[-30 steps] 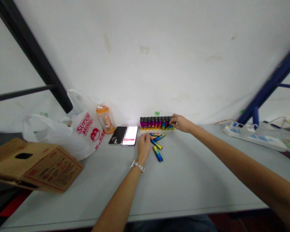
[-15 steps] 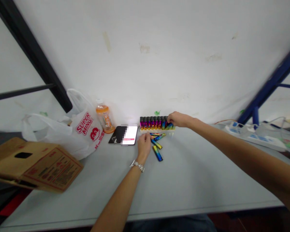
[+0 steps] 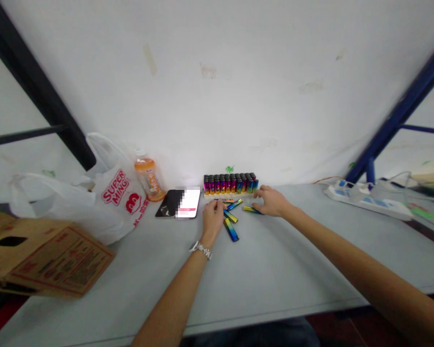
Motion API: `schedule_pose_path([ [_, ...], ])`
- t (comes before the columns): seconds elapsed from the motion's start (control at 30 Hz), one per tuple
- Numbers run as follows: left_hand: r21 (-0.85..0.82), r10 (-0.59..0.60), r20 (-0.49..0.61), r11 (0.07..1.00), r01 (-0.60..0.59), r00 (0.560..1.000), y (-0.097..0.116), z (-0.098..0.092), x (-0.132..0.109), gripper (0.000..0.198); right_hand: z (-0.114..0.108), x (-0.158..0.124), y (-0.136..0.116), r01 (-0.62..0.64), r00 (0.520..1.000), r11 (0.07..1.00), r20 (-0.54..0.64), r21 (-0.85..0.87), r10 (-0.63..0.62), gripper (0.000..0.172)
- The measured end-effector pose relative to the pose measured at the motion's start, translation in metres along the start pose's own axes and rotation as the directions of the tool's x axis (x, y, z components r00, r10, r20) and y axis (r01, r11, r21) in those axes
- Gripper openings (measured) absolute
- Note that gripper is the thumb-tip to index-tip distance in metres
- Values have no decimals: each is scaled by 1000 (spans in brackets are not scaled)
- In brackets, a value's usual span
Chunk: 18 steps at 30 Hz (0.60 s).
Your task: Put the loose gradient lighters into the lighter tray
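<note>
Lighters (image 3: 228, 184) with shiny pink, orange and blue-green bodies and black tops stand in close rows in a pale tray (image 3: 224, 196) near the wall. My left hand (image 3: 212, 219), fingers bent together, is in front of the tray's left part; what its fingertips hold, if anything, is hidden. Beside it, several loose lighters lie on the table, among them a blue-yellow lighter (image 3: 231, 230) closest to me. My right hand (image 3: 271, 200) is off the tray's right end, its fingers apart. Under its thumb side lies another yellow-and-blue lighter (image 3: 250, 209), partly covered.
A tablet-like device (image 3: 169, 203) with a lit, partly blurred screen lies left of my left hand. Farther left are an orange drink bottle (image 3: 150, 179), a white plastic bag (image 3: 104, 212) and a cardboard box (image 3: 58, 258). A power strip (image 3: 369, 200) with cables sits at the right.
My right hand has come away from the tray's right end, down toward the table, and its fingers have parted. One more lighter now lies beside it. My left hand has barely moved.
</note>
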<state>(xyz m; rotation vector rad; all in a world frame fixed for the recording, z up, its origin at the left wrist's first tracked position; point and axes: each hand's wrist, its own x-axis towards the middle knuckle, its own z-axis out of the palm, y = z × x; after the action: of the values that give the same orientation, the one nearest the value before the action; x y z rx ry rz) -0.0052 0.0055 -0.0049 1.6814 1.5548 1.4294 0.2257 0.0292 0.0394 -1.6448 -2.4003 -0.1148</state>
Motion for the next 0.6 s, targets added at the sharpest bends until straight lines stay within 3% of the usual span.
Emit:
schedule_pose_path([
  [0.13,8,16,16,1000,-16,1000,4,2,-2,39,17,-20,4,-16,997,993,71,119,8,22],
  [0.3,7,29,18,1000,-29,999,2,4,-1,39,22,-37,1,3,1000,967,14,255,-7,38],
  [0.43,12,36,20,999,-36,999,1,4,-1,39,28,-47,0,79,996,947,4,312,-84,28],
  [0.6,18,41,28,999,-42,999,1,4,-1,39,30,-35,2,-26,997,906,-60,423,57,26],
])
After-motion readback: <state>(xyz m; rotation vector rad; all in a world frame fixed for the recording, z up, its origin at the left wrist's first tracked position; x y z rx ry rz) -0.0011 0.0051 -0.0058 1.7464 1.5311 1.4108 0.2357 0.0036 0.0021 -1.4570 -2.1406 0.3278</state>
